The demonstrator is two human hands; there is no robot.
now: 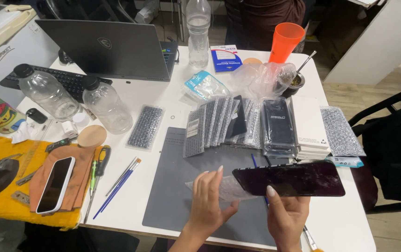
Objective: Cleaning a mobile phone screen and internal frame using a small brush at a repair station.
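the cracked black phone screen (288,179) lies level above the near edge of the grey work mat (172,186), held up off it. the right hand (285,216) comes up from below and pinches the screen's near edge, thumb on top, the other fingers hidden underneath. the left hand (208,200) is just to the left of it, fingers extended and close together, resting on a clear plastic sleeve (226,189) that pokes out beneath the screen's left end. beyond the hands, a fanned row of bubble-wrapped parts (219,123) leans across the far end of the mat, with flat white boxes (308,126) to its right. well to the left of the left hand lie two thin brushes (121,184), a screwdriver (98,170), and a white-cased phone (55,183) on brown leather.
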